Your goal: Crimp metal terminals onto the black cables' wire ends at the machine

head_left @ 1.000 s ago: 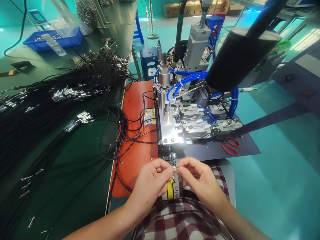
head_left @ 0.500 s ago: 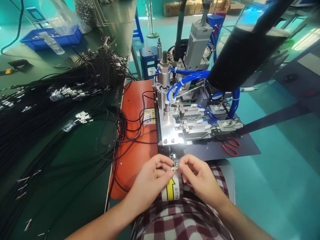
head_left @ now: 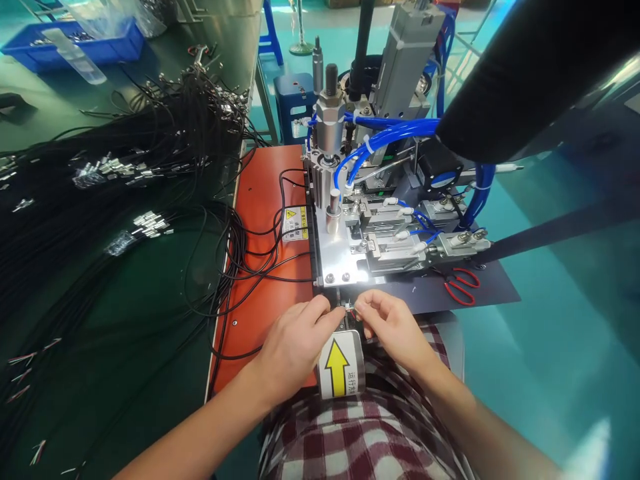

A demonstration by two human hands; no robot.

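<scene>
Small wire end [head_left: 350,309] w/ thin coloured strands, tiny & partly hidden; detail hard to read. Sits at front edge of machine plate [head_left: 345,263], just above yellow-arrow label [head_left: 340,365]. Left hand [head_left: 295,337]: fingers curled, thumb + forefinger pinched on wire end. Right hand [head_left: 387,323]: same pinch from other side, fingertips nearly touching left's. Black cable [head_left: 240,267] loops over orange mat [head_left: 260,200] on tabletop [head_left: 125,300]; red scissors [head_left: 463,287] to right.

Vs 0.5 s ago: both hands moved up/forward, from over the label to the plate edge; label now fully uncovered. Pinch unchanged.
</scene>
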